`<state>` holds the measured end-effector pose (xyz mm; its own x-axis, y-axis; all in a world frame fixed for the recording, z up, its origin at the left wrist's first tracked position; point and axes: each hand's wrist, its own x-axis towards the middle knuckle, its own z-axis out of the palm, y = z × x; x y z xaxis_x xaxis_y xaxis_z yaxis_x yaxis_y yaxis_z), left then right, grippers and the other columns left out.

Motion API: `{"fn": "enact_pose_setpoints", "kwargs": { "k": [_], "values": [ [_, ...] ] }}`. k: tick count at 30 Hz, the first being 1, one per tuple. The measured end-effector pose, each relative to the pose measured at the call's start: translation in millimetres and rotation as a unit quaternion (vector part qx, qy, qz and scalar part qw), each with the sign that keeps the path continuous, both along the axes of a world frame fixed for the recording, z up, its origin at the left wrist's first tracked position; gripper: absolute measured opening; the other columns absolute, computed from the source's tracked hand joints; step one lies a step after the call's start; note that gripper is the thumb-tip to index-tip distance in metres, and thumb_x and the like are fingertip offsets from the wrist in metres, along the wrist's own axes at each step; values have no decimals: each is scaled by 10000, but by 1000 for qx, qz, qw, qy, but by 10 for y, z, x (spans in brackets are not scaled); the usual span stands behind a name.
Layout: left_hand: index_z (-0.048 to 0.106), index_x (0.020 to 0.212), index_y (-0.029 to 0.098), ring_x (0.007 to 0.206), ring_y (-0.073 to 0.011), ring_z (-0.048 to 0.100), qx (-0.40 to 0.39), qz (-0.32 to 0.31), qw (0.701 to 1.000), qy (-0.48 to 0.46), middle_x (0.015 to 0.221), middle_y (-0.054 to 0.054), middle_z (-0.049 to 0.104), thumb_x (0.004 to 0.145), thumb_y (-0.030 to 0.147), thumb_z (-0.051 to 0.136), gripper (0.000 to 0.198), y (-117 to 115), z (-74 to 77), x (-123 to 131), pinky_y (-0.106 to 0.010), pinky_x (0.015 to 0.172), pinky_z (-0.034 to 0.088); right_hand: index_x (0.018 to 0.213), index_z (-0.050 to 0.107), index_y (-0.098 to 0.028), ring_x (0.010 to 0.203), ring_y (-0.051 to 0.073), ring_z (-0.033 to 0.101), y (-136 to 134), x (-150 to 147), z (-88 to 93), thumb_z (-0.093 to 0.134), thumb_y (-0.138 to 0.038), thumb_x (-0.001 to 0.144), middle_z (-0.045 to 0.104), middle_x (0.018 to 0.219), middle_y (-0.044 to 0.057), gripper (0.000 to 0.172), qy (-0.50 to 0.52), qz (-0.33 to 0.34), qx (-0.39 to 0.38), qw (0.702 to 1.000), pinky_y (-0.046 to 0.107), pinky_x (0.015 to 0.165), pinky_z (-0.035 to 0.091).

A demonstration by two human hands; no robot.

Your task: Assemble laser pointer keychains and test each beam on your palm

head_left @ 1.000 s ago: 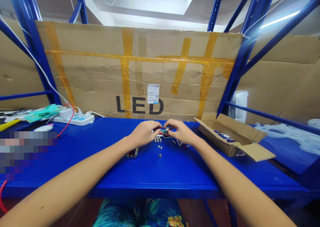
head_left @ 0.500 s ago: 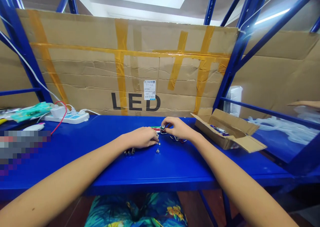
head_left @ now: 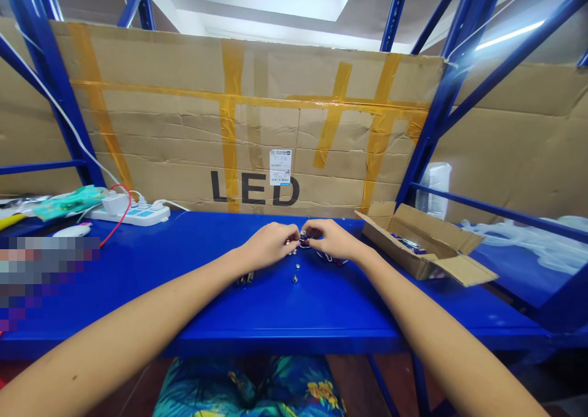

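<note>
Near the back middle of the blue table, my right hand [head_left: 331, 238] is closed with thumb and finger round a small dark part with a shiny round top [head_left: 303, 234] and wires. My left hand [head_left: 274, 244] faces it, fingertips pinched together right against that part; whatever they grip is too small to make out. Below the hands lie a tiny metal ring-like piece [head_left: 297, 266] and a small metal fitting [head_left: 294, 279]. Several dark metal cylinders [head_left: 249, 277] lie partly hidden under my left wrist. Coloured wires [head_left: 328, 258] rest beneath my right hand.
An open cardboard box [head_left: 425, 267] with small parts inside stands to the right. On the left are a white power strip [head_left: 151, 215], a red cable [head_left: 120, 221] and a green plastic bag [head_left: 68, 202]. A large cardboard sheet [head_left: 184, 141] closes off the back.
My left hand has risen from the small metal pieces on the table and moved up to the part at my right hand. The right hand stays about where it was. The view has shifted slightly.
</note>
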<state>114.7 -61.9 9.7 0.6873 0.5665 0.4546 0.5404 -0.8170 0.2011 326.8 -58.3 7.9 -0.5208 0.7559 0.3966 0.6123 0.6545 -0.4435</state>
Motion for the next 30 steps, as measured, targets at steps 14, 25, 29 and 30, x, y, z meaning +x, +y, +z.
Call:
{"fn": "enact_pose_setpoints", "kwargs": {
  "k": [14,25,29,30],
  "values": [
    [608,969,170,788,-163,606,104,3,993,-52,926,-55,648,892,231,534,124,-16,4,6,-298,715,466,922,650,-166,799,156,611,14,-18,-1,587,-186,811,684,869,28,129,51,37,-33,997,279,746,471],
    [689,978,241,795,-175,646,11,-106,978,181,920,-25,716,874,219,541,182,-71,-11,-35,-269,678,417,890,673,-187,824,159,618,93,97,-3,577,-106,768,684,906,28,175,5,12,11,1000,290,779,477],
    [685,895,226,764,-168,636,10,-118,978,171,864,-23,705,860,165,541,160,-41,-57,-32,-263,673,417,887,674,-186,822,162,617,75,71,2,578,-118,770,687,903,29,165,6,15,0,1000,290,771,474],
    [679,875,221,746,-166,631,11,-109,979,172,833,-21,698,850,165,551,142,-31,-49,-38,-262,667,417,882,674,-184,822,163,616,66,65,5,579,-121,769,688,899,30,161,5,13,-4,1000,290,769,472]
  ]
}}
